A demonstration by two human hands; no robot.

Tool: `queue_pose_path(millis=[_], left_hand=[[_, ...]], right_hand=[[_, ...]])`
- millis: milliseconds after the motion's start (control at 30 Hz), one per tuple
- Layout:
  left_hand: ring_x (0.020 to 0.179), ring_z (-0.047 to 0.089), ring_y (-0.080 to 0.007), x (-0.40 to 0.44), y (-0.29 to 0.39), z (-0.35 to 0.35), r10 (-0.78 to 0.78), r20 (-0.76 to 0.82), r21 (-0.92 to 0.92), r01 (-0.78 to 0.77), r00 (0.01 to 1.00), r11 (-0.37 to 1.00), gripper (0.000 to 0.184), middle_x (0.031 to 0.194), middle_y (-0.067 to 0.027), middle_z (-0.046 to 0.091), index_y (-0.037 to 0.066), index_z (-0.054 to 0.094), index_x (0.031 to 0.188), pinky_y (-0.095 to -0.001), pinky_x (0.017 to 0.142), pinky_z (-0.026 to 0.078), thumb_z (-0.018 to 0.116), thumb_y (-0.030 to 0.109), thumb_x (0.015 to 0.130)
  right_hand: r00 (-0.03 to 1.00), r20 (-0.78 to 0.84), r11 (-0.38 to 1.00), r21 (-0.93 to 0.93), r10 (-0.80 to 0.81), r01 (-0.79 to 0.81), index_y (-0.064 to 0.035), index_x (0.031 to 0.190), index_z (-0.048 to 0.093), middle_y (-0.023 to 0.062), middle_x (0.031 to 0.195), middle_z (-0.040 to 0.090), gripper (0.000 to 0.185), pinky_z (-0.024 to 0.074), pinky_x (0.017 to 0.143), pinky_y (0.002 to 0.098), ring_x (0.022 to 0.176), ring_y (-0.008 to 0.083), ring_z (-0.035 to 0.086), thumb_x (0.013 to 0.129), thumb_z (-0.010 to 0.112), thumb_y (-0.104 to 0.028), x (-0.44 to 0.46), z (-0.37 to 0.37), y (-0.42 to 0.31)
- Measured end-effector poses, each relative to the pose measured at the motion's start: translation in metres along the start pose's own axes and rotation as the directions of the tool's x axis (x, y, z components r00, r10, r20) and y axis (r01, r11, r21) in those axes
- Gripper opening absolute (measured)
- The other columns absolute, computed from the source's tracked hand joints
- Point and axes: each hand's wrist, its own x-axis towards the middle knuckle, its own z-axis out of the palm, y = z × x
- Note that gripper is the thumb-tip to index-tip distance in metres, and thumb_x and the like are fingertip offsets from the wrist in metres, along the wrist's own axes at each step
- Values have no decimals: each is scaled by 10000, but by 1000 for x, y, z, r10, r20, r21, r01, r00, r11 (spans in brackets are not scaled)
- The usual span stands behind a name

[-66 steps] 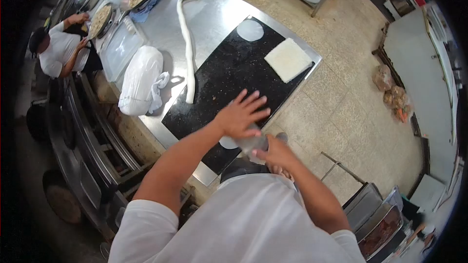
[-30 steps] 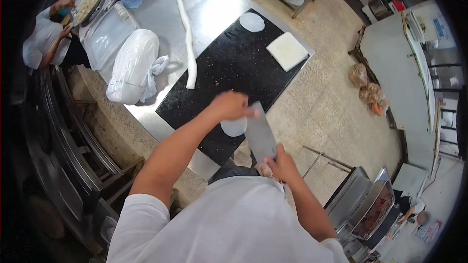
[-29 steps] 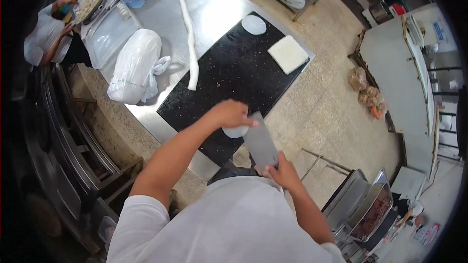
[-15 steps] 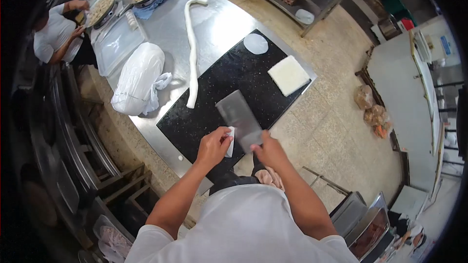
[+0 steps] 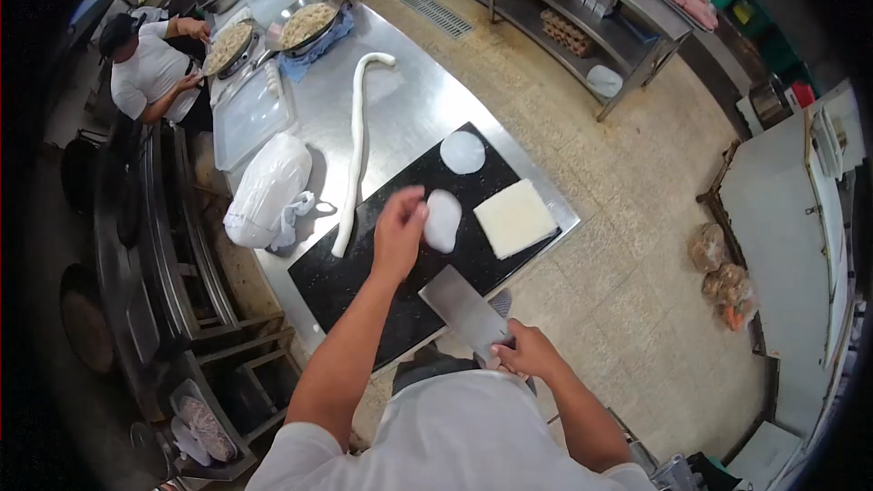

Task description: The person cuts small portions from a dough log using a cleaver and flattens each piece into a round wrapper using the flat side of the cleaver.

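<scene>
My left hand (image 5: 397, 232) is over the black board (image 5: 350, 286), with its thumb and fingers apart and the fingertips a little blurred. Right beside the thumb is a thin white dough wrapper (image 5: 443, 221); whether they touch, I cannot tell. My right hand (image 5: 527, 352) is closed around the handle of a broad-bladed cleaver (image 5: 462, 305), held low at the board's near edge. Farther up the board lies a round dough wrapper (image 5: 463, 153). A square whitish cloth-like pad (image 5: 516, 219) sits at the board's right corner.
A long dough rope (image 5: 356, 145) stretches over the steel table (image 5: 414, 77) onto the board. Left of it lies a white plastic-wrapped bundle (image 5: 271, 189). Beyond are a clear tray (image 5: 253, 123) and a pan of filling (image 5: 307, 27). A co-worker (image 5: 150, 73) stands at the far left.
My left hand has moved forward with the small dough wrapper, which now appears spread out. The cleaver has drawn back toward my body in my right hand.
</scene>
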Motion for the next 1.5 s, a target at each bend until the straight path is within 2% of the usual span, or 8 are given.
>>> queue_pose_path(millis=[133,400,667,833,867,1000,1400,1500], left_hand=[[907,663,-149,86,-12,43,-124,-27,-247,113,992,962,390,1120,-118,684,31,588,1364,-315,724,563,659,157,1001],[1006,683,-170,13,-71,-14,-16,22,285,9,1000,959,454,1275,-139,683,21,605,1388,-308,927,539,710,126,959],[760,582,-287,-61,-76,-143,380,-296,694,-75,876,716,402,1016,-134,576,21,631,1138,-409,699,505,831,180,828],[795,643,-343,-38,-89,-171,293,-152,619,-141,944,773,317,964,-150,646,29,642,1055,-438,713,521,820,188,845],[771,653,-352,-38,-86,-173,306,-140,607,-163,942,778,263,935,-147,650,34,649,1026,-438,707,535,802,165,856],[777,686,-332,-32,-98,-187,454,-23,617,-345,891,707,286,966,-142,674,42,676,1057,-430,704,561,813,160,836],[875,658,-394,-19,-111,-222,454,43,528,-406,890,746,140,922,-170,650,42,671,978,-469,772,544,645,175,944],[719,599,-413,-63,-89,-227,468,289,745,-503,835,438,417,750,-189,593,30,609,712,-501,664,503,624,322,1008]], right_hand=[[985,-146,970,235,92,-55,11,1003,565,203,885,743,332,575,695,385,826,277,761,915,756,-246,-37,-31,5],[852,-523,678,622,-13,392,-53,993,610,27,750,630,221,477,556,281,609,132,604,1016,648,-270,14,-20,15],[873,-257,392,916,414,83,-96,1046,516,20,707,550,99,440,439,285,497,139,522,1036,553,-188,62,5,-23],[886,-388,840,543,253,-2,-42,1040,560,77,675,576,113,495,513,358,574,205,623,1001,590,-144,56,31,-97],[864,-504,993,100,-7,66,-40,1049,557,127,725,610,126,524,566,406,660,285,667,1000,580,-154,60,40,-114],[908,-324,830,-556,-266,45,-41,1076,540,242,931,665,156,569,716,522,889,465,699,996,522,-173,73,65,-214],[933,-338,845,-528,-122,-81,-47,1093,528,218,988,683,142,563,704,539,833,450,708,988,532,-143,54,115,-178],[872,-471,950,-310,-131,-25,-44,1011,569,206,915,699,113,538,669,531,807,439,704,978,596,-148,2,110,-133]])
